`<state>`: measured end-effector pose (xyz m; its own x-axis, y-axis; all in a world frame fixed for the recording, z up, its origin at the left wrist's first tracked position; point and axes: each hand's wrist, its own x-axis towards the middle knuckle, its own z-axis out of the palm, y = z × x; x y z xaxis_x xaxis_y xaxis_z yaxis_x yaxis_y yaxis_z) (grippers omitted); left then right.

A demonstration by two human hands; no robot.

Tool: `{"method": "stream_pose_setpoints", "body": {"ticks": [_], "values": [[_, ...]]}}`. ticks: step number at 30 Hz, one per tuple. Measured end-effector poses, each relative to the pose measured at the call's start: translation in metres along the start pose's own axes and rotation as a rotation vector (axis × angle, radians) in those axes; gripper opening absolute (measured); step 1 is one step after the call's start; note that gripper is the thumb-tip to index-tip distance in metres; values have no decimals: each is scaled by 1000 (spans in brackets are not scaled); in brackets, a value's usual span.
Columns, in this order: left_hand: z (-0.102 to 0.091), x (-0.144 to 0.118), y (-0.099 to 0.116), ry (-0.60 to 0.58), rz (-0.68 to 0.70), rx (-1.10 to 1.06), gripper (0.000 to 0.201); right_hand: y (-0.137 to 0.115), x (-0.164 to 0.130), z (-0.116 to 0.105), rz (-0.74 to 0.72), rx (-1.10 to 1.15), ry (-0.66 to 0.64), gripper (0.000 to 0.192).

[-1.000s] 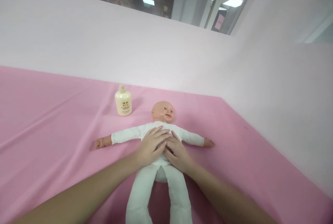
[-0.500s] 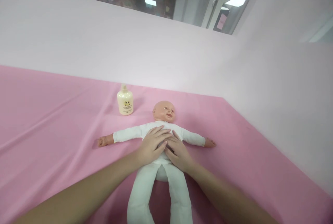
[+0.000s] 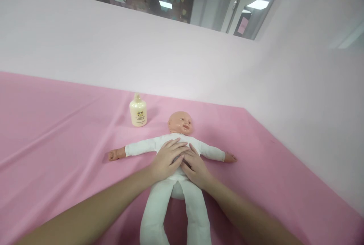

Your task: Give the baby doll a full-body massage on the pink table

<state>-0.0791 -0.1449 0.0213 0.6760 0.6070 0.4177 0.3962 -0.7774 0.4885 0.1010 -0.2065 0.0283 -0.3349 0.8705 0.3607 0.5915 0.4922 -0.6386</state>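
Stretching across the whole lower view: a pink cloth [image 3: 57,123], covering the worktop and lying in a few long soft creases on the left. Rising behind and to the right of it: pale pink walls [image 3: 113,55], meeting in a corner at the far right.

Lying face up in the middle of the cloth: a baby doll [image 3: 174,169] in a white suit, head pointing away toward the wall, both arms spreading straight out to the sides, legs running down toward the bottom edge and parting slightly. Showing at the sleeve ends: small bare doll hands, resting on the cloth.

Reaching in from the lower left: a bare forearm, ending in the left hand [image 3: 166,160], lying flat and open on the doll's chest and belly, fingers spreading and pointing up toward the doll's right shoulder. Coming in from the lower right: the other forearm, with the right hand [image 3: 195,167] also pressing flat and open on the doll's torso, fingers angling up and to the left, touching the left hand at the middle of the chest. Gripping nothing, either hand; only resting palms down on the white suit.

Standing upright on the cloth just beyond the doll's right arm, left of its head and apart from it: a small cream pump bottle [image 3: 138,111] with a printed label.
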Motion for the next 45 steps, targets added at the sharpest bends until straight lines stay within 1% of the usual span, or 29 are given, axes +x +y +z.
{"method": "stream_pose_setpoints", "body": {"ticks": [19, 36, 45], "values": [[-2, 1, 1, -3, 21, -28, 44, 2, 0, 0, -14, -13, 4, 31], [0, 0, -1, 9, 29, -27, 44, 4, -1, 1, -33, -23, 14, 32], [0, 1, 0, 14, 24, -35, 45, 3, -1, 1, -18, -27, 12, 34]]}}
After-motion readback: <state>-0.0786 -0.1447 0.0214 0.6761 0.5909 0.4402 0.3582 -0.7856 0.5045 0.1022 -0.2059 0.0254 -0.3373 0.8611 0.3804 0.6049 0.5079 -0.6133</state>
